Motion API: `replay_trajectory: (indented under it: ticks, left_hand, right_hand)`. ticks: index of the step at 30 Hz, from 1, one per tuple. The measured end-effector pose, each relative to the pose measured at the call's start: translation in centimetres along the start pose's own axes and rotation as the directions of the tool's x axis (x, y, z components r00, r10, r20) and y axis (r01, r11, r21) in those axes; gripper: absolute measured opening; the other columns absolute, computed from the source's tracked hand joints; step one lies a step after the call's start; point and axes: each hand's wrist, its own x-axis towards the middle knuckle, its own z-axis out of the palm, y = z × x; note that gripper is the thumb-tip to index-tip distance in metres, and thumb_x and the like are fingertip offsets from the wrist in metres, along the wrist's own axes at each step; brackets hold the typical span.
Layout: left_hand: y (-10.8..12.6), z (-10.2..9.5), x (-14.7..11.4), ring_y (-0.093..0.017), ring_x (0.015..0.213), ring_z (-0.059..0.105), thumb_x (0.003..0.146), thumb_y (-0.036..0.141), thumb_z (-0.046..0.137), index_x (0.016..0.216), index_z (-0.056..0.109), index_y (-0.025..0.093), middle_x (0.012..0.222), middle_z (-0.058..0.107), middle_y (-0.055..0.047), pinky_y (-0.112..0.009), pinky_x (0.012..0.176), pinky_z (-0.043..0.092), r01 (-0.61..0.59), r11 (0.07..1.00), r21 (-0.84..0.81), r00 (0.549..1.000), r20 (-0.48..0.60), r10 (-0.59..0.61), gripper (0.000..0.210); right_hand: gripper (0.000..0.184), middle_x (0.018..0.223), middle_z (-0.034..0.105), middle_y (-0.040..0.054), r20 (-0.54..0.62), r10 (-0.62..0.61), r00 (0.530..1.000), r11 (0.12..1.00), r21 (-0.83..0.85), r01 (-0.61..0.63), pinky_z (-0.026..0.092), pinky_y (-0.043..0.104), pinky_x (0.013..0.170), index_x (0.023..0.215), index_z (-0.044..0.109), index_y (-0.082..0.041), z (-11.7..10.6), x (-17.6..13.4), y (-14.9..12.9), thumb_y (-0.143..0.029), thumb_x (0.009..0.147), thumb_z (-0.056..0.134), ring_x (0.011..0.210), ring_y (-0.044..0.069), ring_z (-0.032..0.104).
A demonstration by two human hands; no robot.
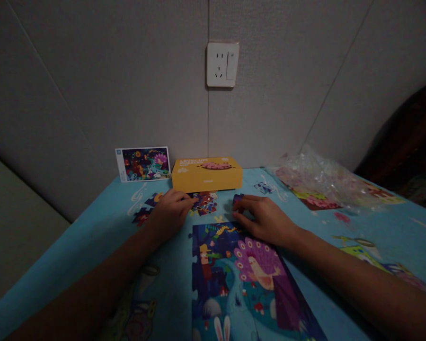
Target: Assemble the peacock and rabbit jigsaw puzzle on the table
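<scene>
Through the head camera I see my left hand (172,214) loosely curled, palm down, its forefinger stretched right to the edge of a heap of loose, multicoloured cardboard puzzle pieces (206,203); I cannot tell whether it has hold of any. My right hand (264,217) is partly closed with bent fingers, and a small dark-blue puzzle piece (238,197) shows at the fingertips; I cannot make out whether it is pinched or only touched. Just below that hand, and partly covered by it, the joined rectangular puzzle picture with a purple-tailed peacock (250,279) lies flat on the light-blue cartoon-printed tablecloth (92,251), knobs jutting from its left side. More dark-blue pieces (141,217) lie just left of my left hand. Behind the heap stands a yellow oblong puzzle box (208,179), beside a white-bordered picture card (145,164) leaning on the grey wall (142,71). A crumpled clear plastic bag (326,177) lies well to the right.
</scene>
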Motion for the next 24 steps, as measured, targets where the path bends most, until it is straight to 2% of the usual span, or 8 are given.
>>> replay_trajectory:
  ticks: [4,6,10,12,15,18,21,24]
  left_hand:
    - [-0.3,-1.0,0.1,-0.022,0.081,0.059,0.092,0.011,0.052,0.1,0.072,0.013,0.089,0.071,-0.008,-0.036,0.076,0.048,0.027,0.999,0.024,0.992,-0.127,-0.024,0.021]
    - [0.3,-1.6,0.3,-0.021,0.082,0.058,0.093,0.014,0.051,0.099,0.071,0.012,0.09,0.071,-0.009,-0.035,0.077,0.048,0.024,1.0,0.009,0.978,-0.206,-0.021,0.021]
    - [2.9,-2.5,0.7,-0.018,0.077,0.056,0.095,0.017,0.051,0.106,0.068,0.017,0.088,0.072,-0.005,-0.031,0.07,0.047,-0.205,0.975,-0.083,0.944,-0.281,0.175,0.02]
    - [4.1,-2.4,0.7,-0.019,0.082,0.056,0.094,0.017,0.053,0.109,0.066,0.019,0.093,0.073,-0.004,-0.031,0.073,0.047,-0.296,0.947,-0.126,0.922,-0.297,0.249,0.019]
    - [4.6,-1.8,0.7,-0.02,0.093,0.057,0.094,0.017,0.054,0.116,0.062,0.022,0.104,0.073,-0.004,-0.034,0.08,0.048,-0.33,0.928,-0.17,0.922,-0.27,0.278,0.024]
    - [4.1,-1.1,0.7,-0.023,0.102,0.056,0.092,0.017,0.055,0.127,0.057,0.022,0.109,0.071,-0.005,-0.038,0.087,0.048,-0.193,0.972,-0.135,0.971,-0.166,0.17,0.035]
    - [3.4,-0.5,0.8,-0.027,0.104,0.054,0.087,0.026,0.065,0.131,0.056,0.015,0.113,0.068,-0.011,-0.042,0.091,0.047,0.029,0.999,-0.032,0.995,-0.09,-0.032,0.046]
    - [2.6,0.1,0.7,-0.029,0.102,0.055,0.083,0.037,0.069,0.12,0.066,0.014,0.112,0.067,-0.013,-0.046,0.091,0.046,0.099,0.995,0.027,0.994,-0.038,-0.098,0.043]
  right_hand:
    - [0.021,0.091,0.069,0.0095,-0.021,0.012,1.0,1.0,0.023,-0.012,0.047,0.034,0.075,0.091,0.069,-0.016,0.1,0.0,0.1,-0.029,0.09,0.052,0.08,0.02,0.064]
    - [0.026,0.095,0.07,0.0102,-0.051,0.03,0.998,0.998,0.057,-0.027,0.047,0.035,0.077,0.103,0.068,-0.015,0.1,-0.1,0.0,-0.033,0.091,0.053,0.082,0.021,0.064]
    - [0.056,0.104,0.07,0.0093,-0.046,-0.012,0.999,0.968,0.25,0.023,0.046,0.032,0.065,0.139,0.045,-0.017,0.3,-0.3,-0.7,-0.041,0.09,0.057,0.071,0.017,0.06]
    - [0.058,0.101,0.069,0.0063,-0.006,-0.037,0.999,0.903,0.428,0.036,0.045,0.028,0.059,0.14,0.045,-0.02,0.6,-0.4,-1.1,-0.042,0.088,0.06,0.067,0.014,0.057]
    - [0.044,0.083,0.065,0.0016,0.048,0.024,0.999,0.735,0.676,-0.05,0.044,0.026,0.057,0.123,0.06,-0.02,1.3,-0.3,-1.3,-0.039,0.084,0.064,0.065,0.013,0.056]
    - [0.034,0.075,0.062,0.0009,0.009,0.178,0.984,0.654,0.746,-0.125,0.046,0.029,0.062,0.109,0.064,-0.017,1.8,0.0,-0.5,-0.035,0.08,0.065,0.067,0.015,0.058]
    - [0.027,0.074,0.065,0.0026,-0.11,0.348,0.931,0.778,0.588,-0.221,0.046,0.031,0.064,0.105,0.065,-0.016,1.5,0.4,1.0,-0.029,0.081,0.061,0.067,0.017,0.06]
    - [0.022,0.075,0.07,0.0045,-0.146,0.404,0.903,0.878,0.338,-0.338,0.045,0.032,0.066,0.103,0.067,-0.017,1.0,0.6,2.4,-0.023,0.082,0.059,0.068,0.019,0.062]
